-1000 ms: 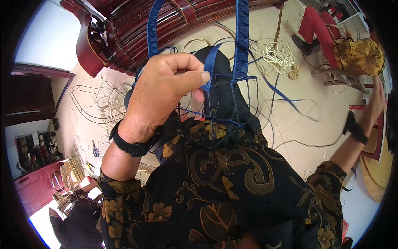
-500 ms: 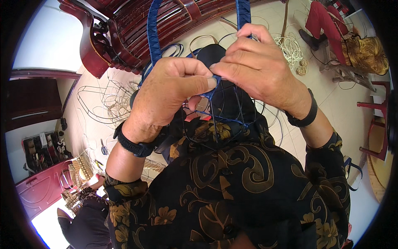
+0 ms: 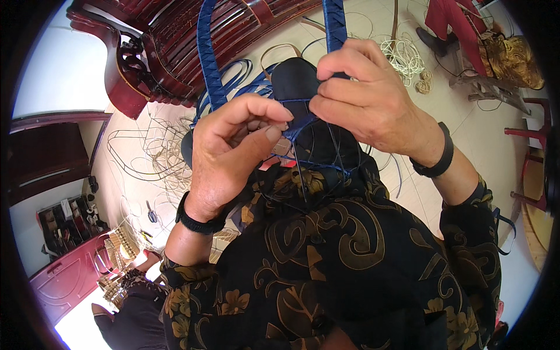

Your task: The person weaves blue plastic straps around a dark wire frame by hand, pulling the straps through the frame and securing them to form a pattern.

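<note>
A blue-wrapped handle [image 3: 209, 64] rises on the left, and a second blue-wrapped handle [image 3: 334, 26] stands on the right. Below them, over my lap, is a thin dark wire frame [image 3: 337, 156] with blue binding at its joints. A flat blue strip [image 3: 300, 123] runs at the frame's upper part, between my hands. My right hand [image 3: 370, 96] is closed with curled fingers on this strip, beside the right handle. My left hand [image 3: 230, 149] is at the strip's left, thumb and forefinger apart; its other fingers curl inward, partly hidden.
A dark red slatted wooden bench [image 3: 175, 58] stands ahead. Coiled blue strips [image 3: 248, 76] lie before it. Tangled pale cane [image 3: 166, 154] and scissors [image 3: 151, 213] are on the left floor. Another person [image 3: 131, 309] is at lower left; a person's red-trousered leg [image 3: 449, 23] is upper right.
My left thumb has come off the blue strip, and the left fingers have parted. My right hand has drawn slightly up and right, showing more of the strip between the hands.
</note>
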Motion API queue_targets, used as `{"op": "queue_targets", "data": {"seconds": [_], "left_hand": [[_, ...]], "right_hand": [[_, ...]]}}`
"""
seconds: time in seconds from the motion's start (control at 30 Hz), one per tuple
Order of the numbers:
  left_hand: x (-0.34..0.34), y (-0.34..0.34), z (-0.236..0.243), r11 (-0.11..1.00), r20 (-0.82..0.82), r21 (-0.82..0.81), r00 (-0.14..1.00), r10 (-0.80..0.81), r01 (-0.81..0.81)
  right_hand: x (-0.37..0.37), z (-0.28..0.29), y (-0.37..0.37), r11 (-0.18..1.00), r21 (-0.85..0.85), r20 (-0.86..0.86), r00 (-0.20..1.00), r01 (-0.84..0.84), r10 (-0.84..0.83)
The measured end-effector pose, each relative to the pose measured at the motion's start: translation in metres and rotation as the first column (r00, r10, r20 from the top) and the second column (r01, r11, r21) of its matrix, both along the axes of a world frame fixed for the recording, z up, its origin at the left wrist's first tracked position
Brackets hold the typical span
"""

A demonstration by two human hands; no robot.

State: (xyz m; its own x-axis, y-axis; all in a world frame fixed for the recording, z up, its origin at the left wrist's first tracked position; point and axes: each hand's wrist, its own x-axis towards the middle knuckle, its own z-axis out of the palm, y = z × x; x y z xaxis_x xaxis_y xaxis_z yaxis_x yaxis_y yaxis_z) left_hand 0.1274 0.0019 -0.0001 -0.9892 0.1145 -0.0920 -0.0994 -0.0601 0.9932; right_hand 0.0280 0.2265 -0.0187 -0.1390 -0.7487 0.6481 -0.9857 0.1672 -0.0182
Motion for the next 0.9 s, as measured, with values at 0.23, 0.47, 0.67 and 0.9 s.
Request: {"op": "queue_targets", "data": {"seconds": [0.23, 0.47, 0.67, 0.9], "left_hand": [[-0.001, -0.01, -0.015, 0.98, -0.365, -0.191, 0.923, -0.121, 0.053], [0.001, -0.009, -0.012, 0.935, -0.446, -0.355, 0.879, -0.171, 0.001], [0.005, -0.006, -0.005, 0.919, -0.347, -0.394, 0.922, -0.17, 0.021], [0.003, -0.007, -0.003, 0.933, -0.315, -0.358, 0.934, -0.169, 0.049]], "right_hand": [[-0.005, 0.004, -0.006, 0.993, 0.107, 0.077, 0.997, -0.04, 0.032], [-0.006, 0.004, -0.01, 0.983, 0.181, 0.125, 0.992, -0.024, 0.001], [-0.002, 0.021, -0.012, 0.931, 0.364, 0.2, 0.978, -0.013, -0.065], [-0.006, 0.032, -0.018, 0.865, 0.501, 0.153, 0.981, 0.027, -0.119]]}}
